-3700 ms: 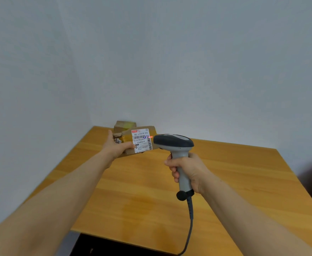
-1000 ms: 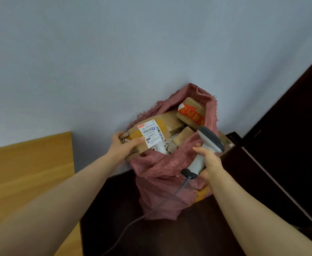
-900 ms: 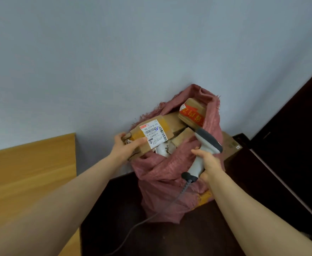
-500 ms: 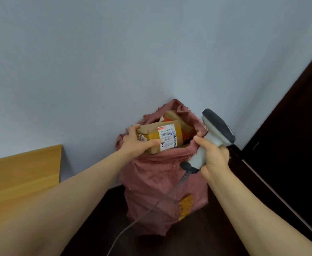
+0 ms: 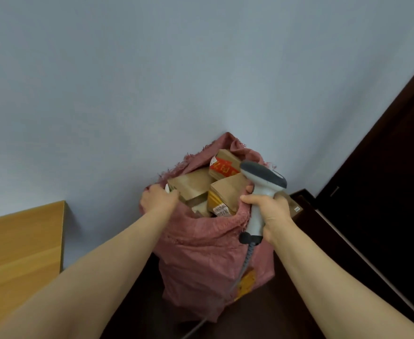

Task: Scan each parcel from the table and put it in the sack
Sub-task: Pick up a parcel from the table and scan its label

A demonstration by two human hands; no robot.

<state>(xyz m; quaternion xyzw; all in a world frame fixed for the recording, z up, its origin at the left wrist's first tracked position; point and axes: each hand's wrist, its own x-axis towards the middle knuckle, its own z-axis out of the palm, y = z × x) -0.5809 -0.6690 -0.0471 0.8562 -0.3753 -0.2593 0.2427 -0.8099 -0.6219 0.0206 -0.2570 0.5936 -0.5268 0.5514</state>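
Observation:
A pink woven sack (image 5: 208,260) stands on the dark floor against the wall, with several brown parcels in its open mouth. My left hand (image 5: 158,200) is at the sack's left rim, and its fingers curl round the end of a brown parcel (image 5: 192,184) that lies in the mouth, label out of sight. Beside that one sit a red-taped parcel (image 5: 223,167) and a parcel with yellow tape and a label (image 5: 223,195). My right hand (image 5: 270,211) grips the handle of the grey barcode scanner (image 5: 263,178) at the sack's right rim.
The wooden table (image 5: 22,241) ends at the left, with a gap between it and the sack. A flat cardboard box (image 5: 295,207) lies behind the sack. Dark door panels (image 5: 384,192) fill the right. The scanner cable (image 5: 246,263) hangs down across the sack's front.
I turned from the table to the sack with the scanned parcel. Over the last half second my left hand lowered it into the mouth and its label turned out of sight.

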